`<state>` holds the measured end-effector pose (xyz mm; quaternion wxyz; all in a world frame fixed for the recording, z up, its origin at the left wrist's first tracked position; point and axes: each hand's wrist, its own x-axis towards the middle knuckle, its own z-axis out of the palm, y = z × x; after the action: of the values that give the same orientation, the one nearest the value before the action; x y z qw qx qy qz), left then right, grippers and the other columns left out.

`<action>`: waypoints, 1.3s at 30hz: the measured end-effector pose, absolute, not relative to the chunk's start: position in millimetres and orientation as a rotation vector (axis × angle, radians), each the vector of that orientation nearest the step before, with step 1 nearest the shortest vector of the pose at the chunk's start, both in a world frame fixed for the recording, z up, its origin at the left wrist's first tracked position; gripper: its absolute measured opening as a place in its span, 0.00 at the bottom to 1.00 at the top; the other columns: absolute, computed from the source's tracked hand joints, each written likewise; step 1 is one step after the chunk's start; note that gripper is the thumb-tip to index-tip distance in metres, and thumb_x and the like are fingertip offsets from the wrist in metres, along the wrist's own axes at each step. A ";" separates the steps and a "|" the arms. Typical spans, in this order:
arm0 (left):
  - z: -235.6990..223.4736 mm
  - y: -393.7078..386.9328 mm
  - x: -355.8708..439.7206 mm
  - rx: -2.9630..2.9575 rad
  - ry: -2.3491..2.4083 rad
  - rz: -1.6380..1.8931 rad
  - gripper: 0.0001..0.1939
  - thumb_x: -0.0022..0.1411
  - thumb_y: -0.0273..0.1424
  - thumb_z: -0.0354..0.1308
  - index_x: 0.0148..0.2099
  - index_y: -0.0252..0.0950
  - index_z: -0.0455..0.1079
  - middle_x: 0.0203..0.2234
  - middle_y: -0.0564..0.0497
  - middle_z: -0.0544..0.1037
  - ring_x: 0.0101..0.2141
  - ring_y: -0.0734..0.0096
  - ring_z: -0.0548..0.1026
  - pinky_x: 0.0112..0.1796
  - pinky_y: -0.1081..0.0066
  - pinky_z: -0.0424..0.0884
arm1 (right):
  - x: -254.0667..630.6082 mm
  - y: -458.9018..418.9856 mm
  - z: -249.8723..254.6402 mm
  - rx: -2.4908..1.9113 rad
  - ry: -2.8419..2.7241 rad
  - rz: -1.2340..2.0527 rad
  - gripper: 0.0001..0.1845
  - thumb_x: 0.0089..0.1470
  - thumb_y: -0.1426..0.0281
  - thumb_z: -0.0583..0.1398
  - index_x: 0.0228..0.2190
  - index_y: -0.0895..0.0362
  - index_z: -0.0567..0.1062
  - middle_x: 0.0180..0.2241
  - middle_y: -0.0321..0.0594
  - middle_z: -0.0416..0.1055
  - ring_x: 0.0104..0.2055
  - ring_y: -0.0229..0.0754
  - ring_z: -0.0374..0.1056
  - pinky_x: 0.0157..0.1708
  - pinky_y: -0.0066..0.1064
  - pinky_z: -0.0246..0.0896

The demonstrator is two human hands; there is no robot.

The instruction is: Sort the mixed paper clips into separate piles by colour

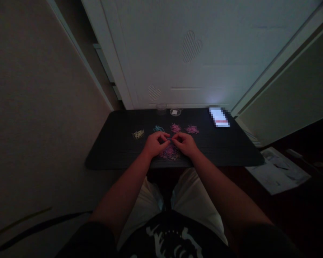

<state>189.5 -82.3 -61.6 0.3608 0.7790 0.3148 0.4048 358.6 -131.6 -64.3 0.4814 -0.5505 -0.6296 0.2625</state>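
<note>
Close together over the front of the dark table, my left hand point(156, 142) and my right hand point(185, 142) each pinch thumb against forefinger. Between their fingertips is a small, thin, pale piece point(169, 139), too dim to name. Beneath them lies a mixed heap of thin pink, purple and pale pieces point(169, 153), partly hidden by the hands. Beyond the hands are separate small piles: yellowish point(138, 134), blue point(158, 128), pink point(175, 128) and pinkish-purple point(192, 129).
A clear round container point(161, 109) and a round clear lid with a white label point(175, 112) stand at the table's point(110, 143) back edge. A lit phone point(219, 117) lies at the back right. Behind rises a white panel with hearts point(161, 64). Papers point(278, 170) lie lower right.
</note>
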 end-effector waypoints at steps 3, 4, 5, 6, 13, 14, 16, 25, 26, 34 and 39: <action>-61.3 -83.3 190.2 2.049 0.816 1.057 0.07 0.50 0.30 0.61 0.25 0.36 0.67 0.35 0.47 0.78 0.37 0.66 0.76 0.40 0.64 0.70 | 356.7 -133.4 -62.7 -1.347 -1.635 0.594 0.05 0.48 0.69 0.58 0.26 0.57 0.73 0.23 0.36 0.67 0.24 0.35 0.60 0.25 0.28 0.55; -61.1 -83.7 190.4 2.051 0.820 1.051 0.07 0.50 0.30 0.61 0.24 0.36 0.67 0.34 0.48 0.78 0.37 0.66 0.76 0.40 0.64 0.70 | 356.2 -133.9 -62.1 -1.352 -1.658 0.576 0.05 0.48 0.69 0.58 0.26 0.57 0.73 0.23 0.36 0.67 0.24 0.35 0.60 0.25 0.28 0.55; -60.9 -84.1 190.7 2.048 0.825 1.041 0.07 0.50 0.30 0.61 0.24 0.36 0.66 0.33 0.48 0.78 0.36 0.66 0.76 0.39 0.65 0.71 | 355.9 -134.3 -61.5 -1.355 -1.672 0.562 0.05 0.48 0.69 0.58 0.26 0.57 0.74 0.23 0.36 0.68 0.24 0.35 0.60 0.25 0.28 0.55; -60.7 -84.5 191.0 2.038 0.830 1.034 0.07 0.50 0.30 0.61 0.24 0.36 0.66 0.31 0.48 0.79 0.35 0.67 0.76 0.38 0.65 0.71 | 355.8 -134.7 -60.9 -1.358 -1.679 0.550 0.05 0.48 0.69 0.58 0.26 0.57 0.74 0.24 0.36 0.68 0.24 0.36 0.60 0.25 0.28 0.55; -57.1 -87.1 191.9 2.015 0.865 1.048 0.07 0.50 0.28 0.60 0.23 0.35 0.65 0.28 0.49 0.79 0.31 0.68 0.76 0.33 0.68 0.70 | 356.8 -135.2 -60.5 -1.330 -1.713 0.520 0.07 0.50 0.69 0.57 0.26 0.58 0.73 0.26 0.38 0.69 0.28 0.37 0.62 0.28 0.29 0.56; -56.4 -87.3 191.9 2.016 0.872 1.054 0.07 0.49 0.28 0.60 0.23 0.35 0.64 0.28 0.49 0.79 0.31 0.68 0.76 0.33 0.68 0.70 | 357.2 -135.0 -60.9 -1.329 -1.706 0.519 0.07 0.50 0.69 0.57 0.25 0.58 0.73 0.26 0.38 0.69 0.28 0.37 0.62 0.28 0.29 0.56; -55.4 -87.5 192.1 2.009 0.891 1.067 0.07 0.49 0.27 0.60 0.23 0.35 0.64 0.28 0.49 0.79 0.30 0.69 0.76 0.33 0.68 0.70 | 357.7 -134.8 -61.7 -1.339 -1.681 0.521 0.06 0.50 0.69 0.57 0.25 0.57 0.73 0.25 0.38 0.69 0.27 0.37 0.62 0.28 0.29 0.56; -56.7 -86.5 192.5 1.953 0.953 1.108 0.08 0.50 0.29 0.60 0.23 0.36 0.63 0.27 0.49 0.78 0.30 0.68 0.76 0.33 0.68 0.71 | 357.7 -135.8 -60.2 -1.362 -1.557 0.546 0.06 0.48 0.69 0.58 0.23 0.57 0.71 0.23 0.37 0.68 0.26 0.37 0.61 0.27 0.29 0.56; -57.2 -85.8 192.2 1.938 0.974 1.121 0.09 0.50 0.29 0.60 0.23 0.36 0.63 0.27 0.49 0.78 0.30 0.68 0.76 0.33 0.68 0.71 | 358.7 -135.4 -60.6 -1.358 -1.525 0.556 0.06 0.47 0.68 0.58 0.23 0.57 0.71 0.23 0.36 0.67 0.25 0.37 0.61 0.27 0.29 0.56; -60.3 -82.1 191.1 1.853 0.989 1.133 0.09 0.50 0.30 0.61 0.23 0.35 0.63 0.29 0.48 0.79 0.31 0.68 0.76 0.33 0.68 0.71 | 363.1 -131.3 -63.4 -1.364 -1.342 0.623 0.08 0.46 0.65 0.59 0.23 0.57 0.70 0.21 0.34 0.66 0.23 0.36 0.60 0.24 0.28 0.55; -57.2 -85.2 190.9 1.925 0.846 1.061 0.09 0.50 0.30 0.61 0.23 0.35 0.64 0.36 0.46 0.79 0.37 0.65 0.77 0.38 0.65 0.71 | 358.2 -132.6 -62.7 -1.379 -1.479 0.591 0.07 0.47 0.67 0.58 0.23 0.57 0.71 0.22 0.36 0.67 0.24 0.36 0.60 0.25 0.28 0.55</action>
<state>190.9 -85.2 -57.2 0.3832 0.7549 0.3320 0.4159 358.2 -132.6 -62.7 0.4947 -0.5689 -0.6101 0.2438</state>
